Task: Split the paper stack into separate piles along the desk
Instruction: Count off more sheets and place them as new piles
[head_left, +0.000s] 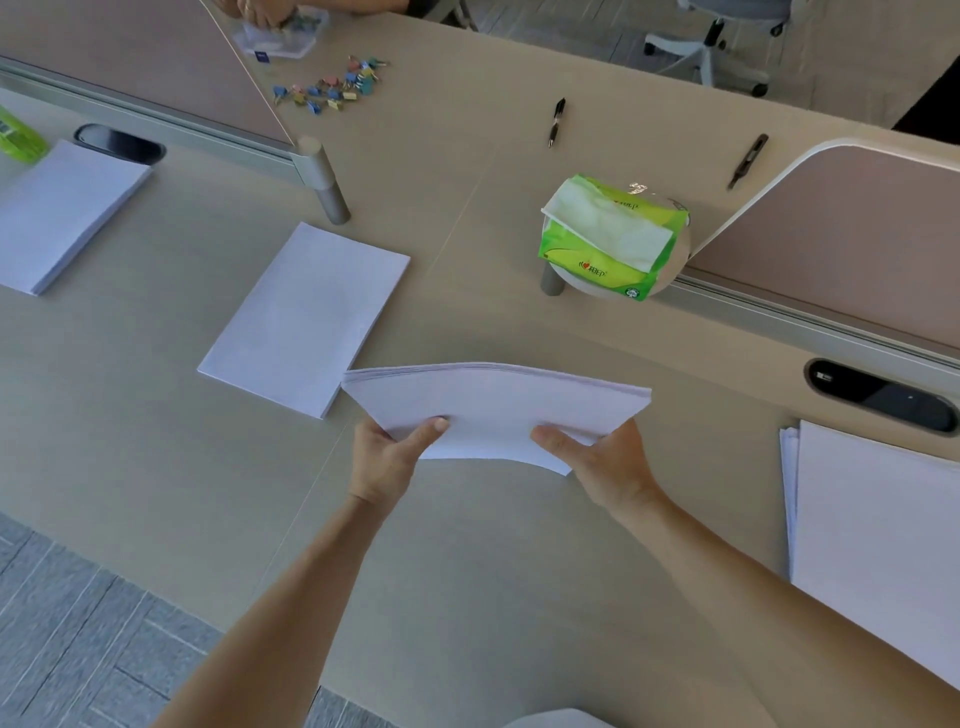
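Observation:
I hold a bundle of white paper (493, 405) above the middle of the beige desk (467, 561); it bows upward between my hands. My left hand (387, 460) grips its near left edge, thumb on top. At the near right corner my right hand (602, 460) grips it the same way. One white pile (306, 317) lies flat just left of the held bundle. A second pile (62, 213) lies at the far left. A larger stack (878, 540) sits at the right edge of the view.
A green tissue pack (613, 239) stands behind the bundle beside a desk divider (841, 244). Two pens (556, 122) and several coloured binder clips (332, 85) lie further back. Another person's hand (260, 10) is at the top left. A cable port (883, 395) is near the right stack.

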